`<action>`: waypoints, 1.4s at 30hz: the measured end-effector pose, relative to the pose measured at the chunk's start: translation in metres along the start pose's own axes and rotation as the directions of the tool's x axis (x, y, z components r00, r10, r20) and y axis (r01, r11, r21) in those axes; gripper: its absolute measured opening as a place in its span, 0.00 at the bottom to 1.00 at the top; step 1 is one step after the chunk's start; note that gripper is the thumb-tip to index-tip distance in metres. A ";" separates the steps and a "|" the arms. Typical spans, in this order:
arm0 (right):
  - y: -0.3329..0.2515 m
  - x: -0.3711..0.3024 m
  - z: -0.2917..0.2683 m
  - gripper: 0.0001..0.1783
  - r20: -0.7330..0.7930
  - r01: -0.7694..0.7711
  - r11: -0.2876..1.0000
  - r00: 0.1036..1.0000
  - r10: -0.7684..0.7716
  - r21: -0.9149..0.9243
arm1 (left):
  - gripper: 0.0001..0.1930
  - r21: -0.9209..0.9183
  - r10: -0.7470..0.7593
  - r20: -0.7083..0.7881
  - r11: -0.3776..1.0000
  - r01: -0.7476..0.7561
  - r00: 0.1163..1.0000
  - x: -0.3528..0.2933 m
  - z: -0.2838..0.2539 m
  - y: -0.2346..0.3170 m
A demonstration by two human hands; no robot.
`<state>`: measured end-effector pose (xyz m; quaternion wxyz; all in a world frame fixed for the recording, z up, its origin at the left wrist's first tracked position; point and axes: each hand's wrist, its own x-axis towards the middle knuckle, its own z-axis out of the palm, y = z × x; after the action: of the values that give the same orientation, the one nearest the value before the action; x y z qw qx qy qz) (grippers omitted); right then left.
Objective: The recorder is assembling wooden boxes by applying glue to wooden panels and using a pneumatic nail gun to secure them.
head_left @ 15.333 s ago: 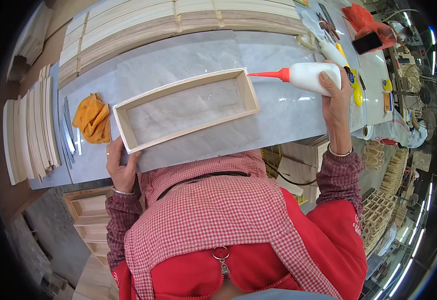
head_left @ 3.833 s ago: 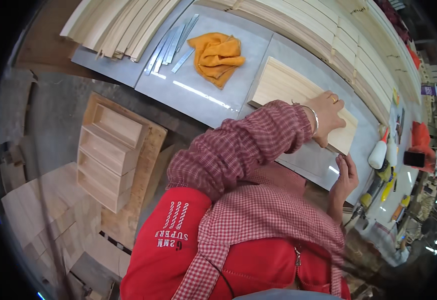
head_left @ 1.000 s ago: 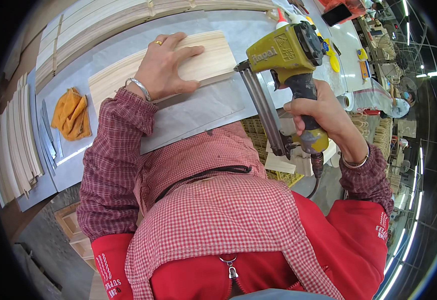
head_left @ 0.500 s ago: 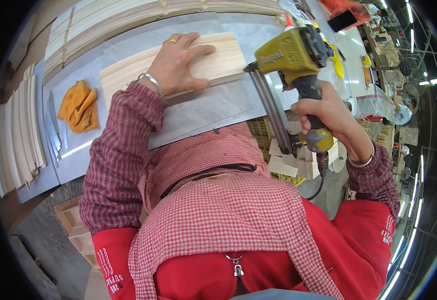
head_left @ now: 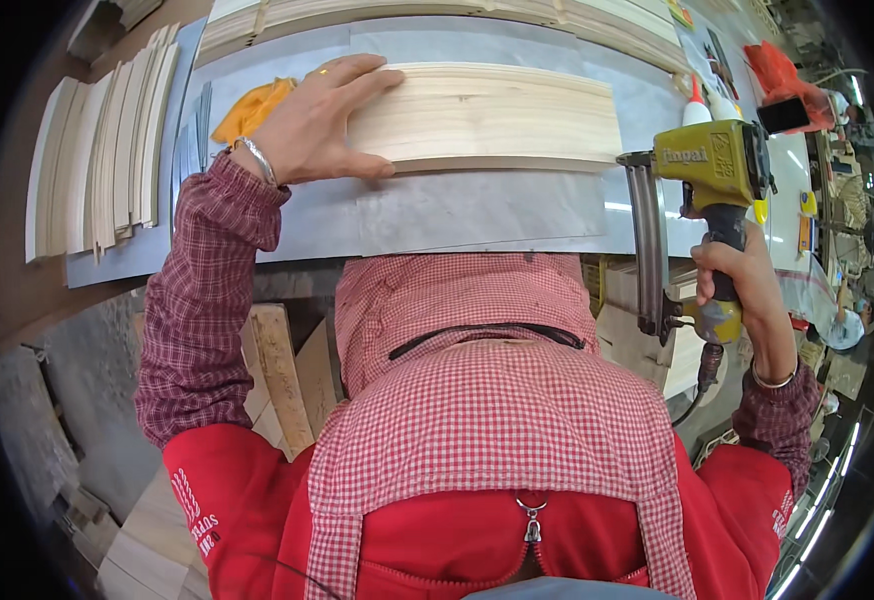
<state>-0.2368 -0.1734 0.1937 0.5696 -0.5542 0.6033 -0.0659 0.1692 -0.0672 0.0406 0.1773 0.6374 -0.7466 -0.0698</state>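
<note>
A flat stack of pale wooden boards [head_left: 487,115] lies on the grey tabletop in front of me. My left hand [head_left: 322,120] grips its left end, thumb along the near edge and fingers spread toward the far edge. On the right, my right hand [head_left: 742,270] is wrapped round the black handle of a yellow-green nail gun [head_left: 702,160]. Its long metal magazine slants down toward me, and a hose hangs from the handle's base. The gun's nose is at the near right corner of the boards; whether it touches them I cannot tell. An orange cloth [head_left: 252,108] lies partly behind my left hand.
Thin wooden strips [head_left: 107,150] stand stacked on the left. More long boards [head_left: 437,8] run along the table's far side. At the back right are a white glue bottle [head_left: 695,105] with a red tip, a red plastic bag [head_left: 777,70] and a phone [head_left: 783,115].
The view has turned, so the table now lies straighter. My left hand has shifted from the middle of the boards to their left end. The nail gun stays at the right end.
</note>
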 end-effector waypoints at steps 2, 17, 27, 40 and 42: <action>0.001 0.001 0.002 0.15 -0.010 -0.001 1.000 1.000 0.001 0.000 | 0.45 -0.026 -0.017 0.014 1.000 0.017 1.000 0.002 0.000 0.001; -0.006 -0.002 0.008 0.18 -0.005 0.004 1.000 1.000 -0.005 -0.030 | 0.43 0.143 0.140 -0.058 0.981 -0.131 0.988 0.024 0.008 0.021; -0.006 -0.002 0.005 0.17 -0.006 0.023 1.000 1.000 -0.023 -0.017 | 0.40 0.163 0.124 0.020 0.979 -0.125 0.992 0.053 0.015 0.053; -0.018 -0.014 0.018 0.17 0.137 0.065 0.997 0.989 -0.060 -0.039 | 0.39 0.147 0.157 -0.041 0.978 -0.149 0.987 0.067 0.020 0.068; -0.021 -0.015 0.021 0.17 0.169 0.060 0.997 0.984 -0.052 -0.042 | 0.40 0.143 0.132 -0.013 0.981 -0.129 0.991 0.070 0.015 0.076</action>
<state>-0.2123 -0.1581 0.2106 0.6031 -0.5879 0.5388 -0.0208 0.0842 -0.1234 0.0638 0.1438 0.5988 -0.7879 0.0023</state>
